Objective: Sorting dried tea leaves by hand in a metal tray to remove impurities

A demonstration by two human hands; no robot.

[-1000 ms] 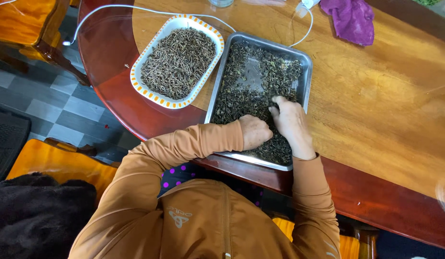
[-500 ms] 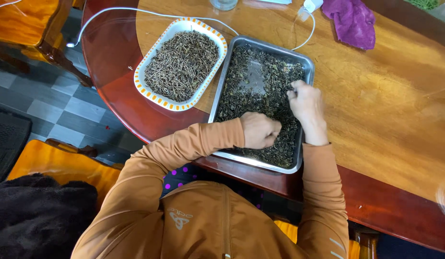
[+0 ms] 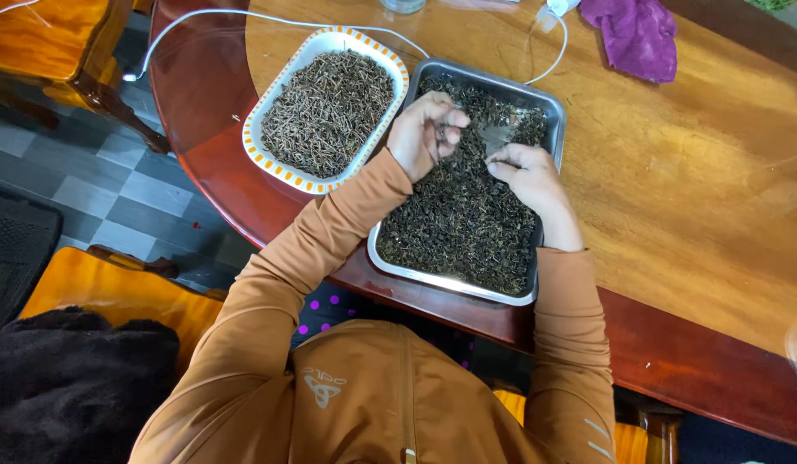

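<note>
While both hands work over the steel tray (image 3: pixel 549 116), the leaves (image 3: pixel 459 223) fill most of it, w/ one bare patch of metal near the far end.

1. Location. Tray sits on the worktop (image 3: pixel 673 189), near edge close to the person. Oval dish (image 3: pixel 257 116) w/ orange-checked rim lies just beside it on the left, touching or nearly so, holding thinner, stalk-like bits (image 3: pixel 325 112).

2. Grip state. Left hand (image 3: pixel 424 133) is curled, fingertips pinched on a few dark bits above the tray's far half. Right hand (image 3: pixel 527 176) rests on the leaves next to the bare patch, fingers bent down; whether it holds anything cannot be told.

3. Handling (judgement). Leaves look dry, curled, very light, brittle. Bits probably crush under pressure & scatter if flicked. Take single bits by fingertip pinch only; take bulk by loose scoop w/ cupped fingers, no squeezing.

4. Tray (judgement). Thin metal, stiff, likely smooth & prone to slide on the polished wood. Take hold at the rolled rim, both long sides, & keep level.

5. Surroundings. White cable (image 3: pixel 244 17) runs past the dish; purple cloth (image 3: pixel 635 34) lies at the far side, well apart.
</note>
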